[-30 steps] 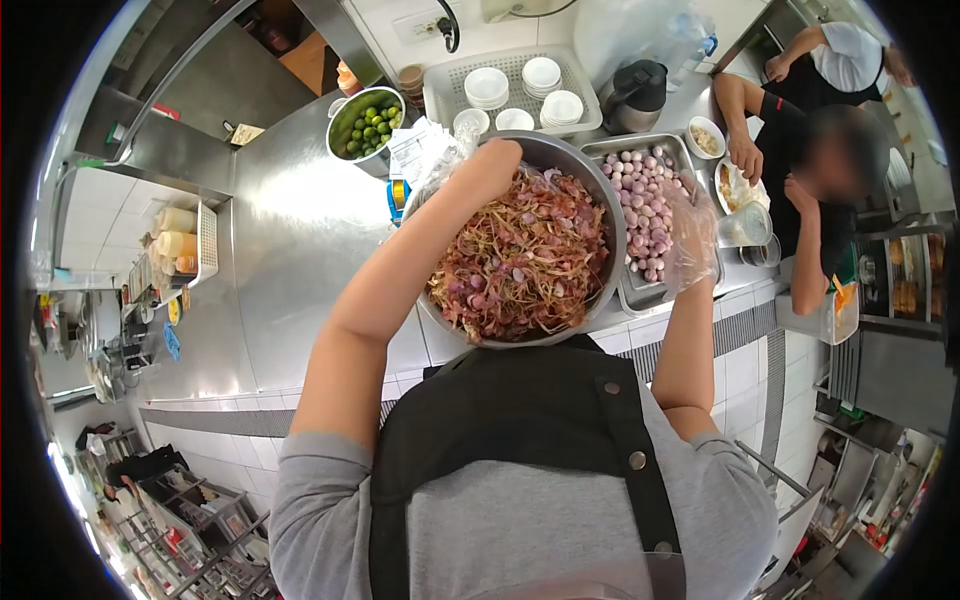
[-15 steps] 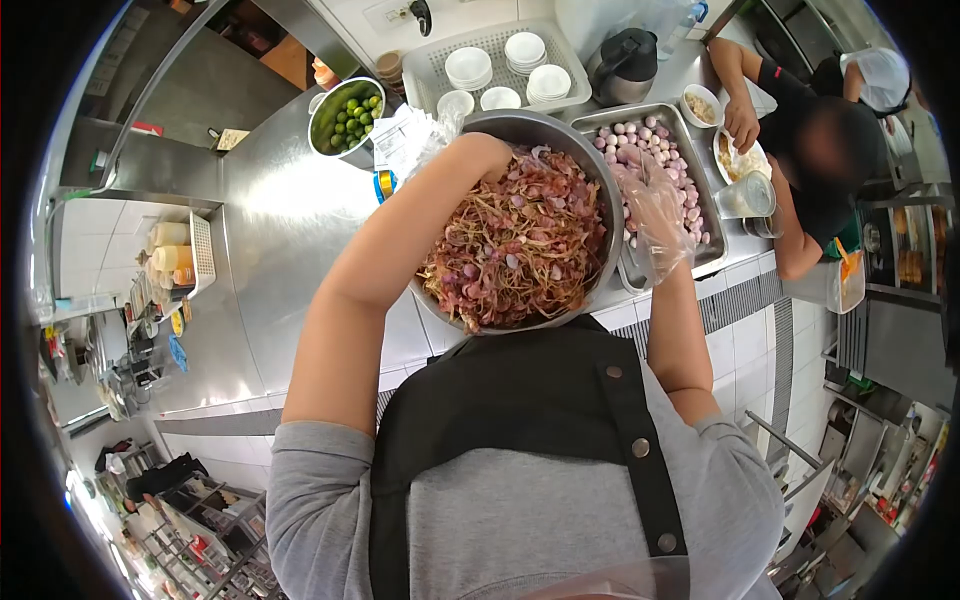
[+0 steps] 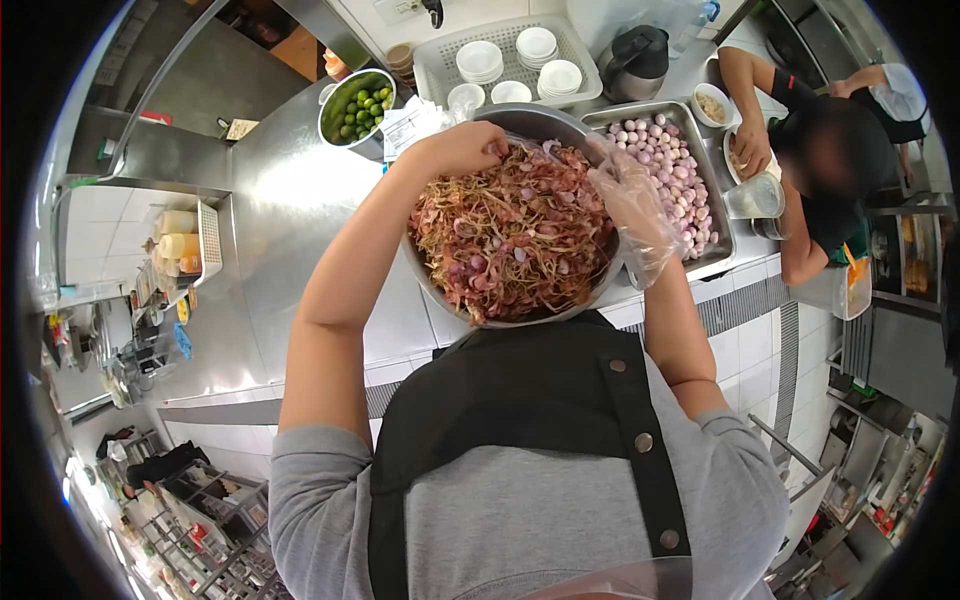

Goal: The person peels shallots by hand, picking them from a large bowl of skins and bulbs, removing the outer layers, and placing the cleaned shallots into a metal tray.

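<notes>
A large metal bowl [image 3: 412, 262] is heaped with shallots and their dry, reddish skins [image 3: 520, 235]. At its upper left side, my left hand [image 3: 465, 148] is bare and bent over the heap, its fingers curled together; whatever they pinch is too small to make out. My right hand [image 3: 632, 195], in a loose clear plastic glove, reaches over the bowl's right rim with fingers apart, their tips at the edge of the skins. Right beside the bowl stands a metal tray [image 3: 722, 225] of peeled shallots [image 3: 672, 175].
Behind the bowl are a perforated basket [image 3: 430, 75] with stacked white bowls [image 3: 480, 62] and a dark-lidded jug [image 3: 637, 62]. Green limes [image 3: 362, 115] fill a container at left, near some papers [image 3: 410, 125]. A co-worker [image 3: 840, 150] handles food at right, by a clear cup [image 3: 757, 195].
My right hand has moved left from above the peeled shallots to the bowl's rim. My left hand has drawn up out of the skins, and its fingers now show.
</notes>
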Motion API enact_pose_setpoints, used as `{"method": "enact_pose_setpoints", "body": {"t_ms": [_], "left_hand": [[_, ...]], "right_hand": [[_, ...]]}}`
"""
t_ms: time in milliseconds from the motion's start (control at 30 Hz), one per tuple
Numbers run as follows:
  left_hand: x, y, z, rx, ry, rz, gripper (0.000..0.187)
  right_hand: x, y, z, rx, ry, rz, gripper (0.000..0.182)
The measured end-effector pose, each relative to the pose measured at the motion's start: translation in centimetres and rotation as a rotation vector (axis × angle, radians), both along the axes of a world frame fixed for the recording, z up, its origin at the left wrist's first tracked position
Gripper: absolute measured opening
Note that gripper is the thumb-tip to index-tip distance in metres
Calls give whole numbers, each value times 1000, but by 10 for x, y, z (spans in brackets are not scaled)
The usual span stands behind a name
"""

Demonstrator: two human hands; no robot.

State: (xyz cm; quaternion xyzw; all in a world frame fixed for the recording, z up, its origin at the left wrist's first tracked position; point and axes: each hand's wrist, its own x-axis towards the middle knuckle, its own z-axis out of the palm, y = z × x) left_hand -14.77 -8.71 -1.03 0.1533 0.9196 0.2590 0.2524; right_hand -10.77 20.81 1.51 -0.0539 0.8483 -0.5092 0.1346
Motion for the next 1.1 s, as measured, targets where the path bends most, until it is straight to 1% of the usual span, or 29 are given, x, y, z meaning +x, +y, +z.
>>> {"method": "enact_pose_setpoints", "body": {"t_ms": [33,67,100,133,167,200,233,300,333,400,433,500,533,567,600,633,700,733,767,800,833,867,900,933,967,1000,1033,1067,1100], "left_hand": [[3,-5,-3,-3,1,1,29],[7,-10,-10,113,-9,82,26],[12,-11,-8,230,-17,163,24],[14,-11,-5,228,-14,164,24],[17,-11,-2,326,-25,229,24],[21,-8,5,425,-37,294,25],[25,-5,12,425,-36,294,25],[33,3,24,701,-73,322,26],[38,8,26,702,-72,323,26],[45,18,29,1203,-283,433,27],[46,21,29,1202,-281,434,27],[47,28,29,698,-158,460,27],[50,31,34,624,-92,429,32],[51,30,24,624,-89,429,32],[51,27,5,711,-7,451,28],[52,27,-1,798,76,472,25],[54,23,-4,764,85,496,27],[56,23,-3,731,92,520,31],[58,23,-1,732,92,521,31],[61,24,8,605,79,522,31],[65,26,14,478,67,523,31],[68,26,12,479,68,524,31],[72,27,10,436,207,503,29],[75,27,9,390,344,481,27],[78,28,10,390,346,483,27],[81,29,12,378,415,507,26],[83,30,13,365,483,531,25],[84,30,12,364,485,534,25],[84,31,11,421,475,531,25]], "right_hand": [[1,-4,1,4,-10,57,48],[2,-8,2,8,-20,115,49],[4,-12,3,4,-18,118,49],[6,-16,2,27,65,144,49],[7,-18,0,50,148,169,49],[4,-17,-4,33,126,238,50],[3,-18,-9,33,127,238,50],[2,-19,-18,-18,46,310,60],[3,-19,-20,-17,46,310,60],[7,-19,-22,-121,133,375,65],[6,-18,-24,-122,134,376,65],[5,-14,-29,-68,192,472,63],[6,-13,-36,-68,194,473,63],[6,-13,-45,67,402,435,58],[6,-13,-50,202,609,392,54],[7,-15,-41,202,610,393,54],[7,-21,-20,-203,-35,273,44],[9,-23,-16,-201,-35,273,44],[11,-25,-13,-339,-124,206,43],[13,-27,-9,-476,-213,138,41],[17,-29,-4,-475,-213,139,41],[20,-30,1,-360,-164,142,39],[22,-32,3,-244,-114,145,36],[20,-35,-10,-243,-114,147,36],[16,-39,-34,-279,59,173,36],[17,-47,-31,-314,231,199,35],[17,-47,-25,-314,232,202,35],[18,-44,-17,-251,37,230,35],[19,-45,-7,-185,-158,257,36]]}}
